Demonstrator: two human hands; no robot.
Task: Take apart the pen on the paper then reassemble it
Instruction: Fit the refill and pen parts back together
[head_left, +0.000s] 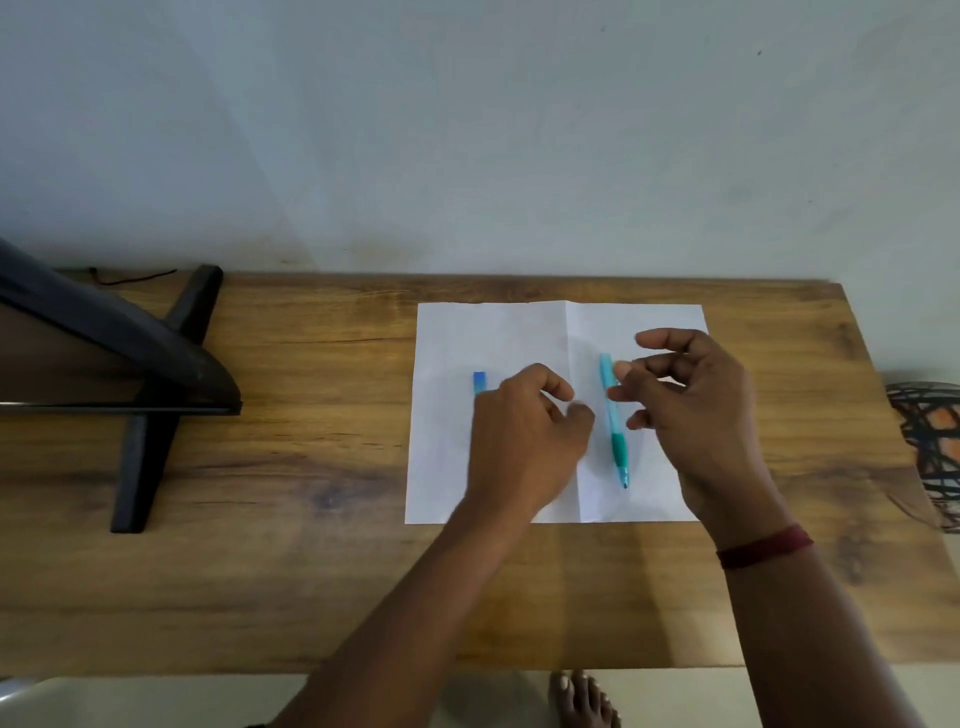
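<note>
The teal pen lies on the white paper on the wooden bench, tip toward the person. A small blue piece lies apart to its left. The left hand and right hand hover over the paper, fingers loosely curled and grasping nothing — the right fingertips just beside the barrel.

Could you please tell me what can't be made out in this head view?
All in the head view:
Blue piece: lower end hidden under the left hand.
Left hand's grip: its curled fingers hide whether they hold anything.
Pen: blur hides whether the right hand touches it.
Wire object: cut off by the right edge.
</note>
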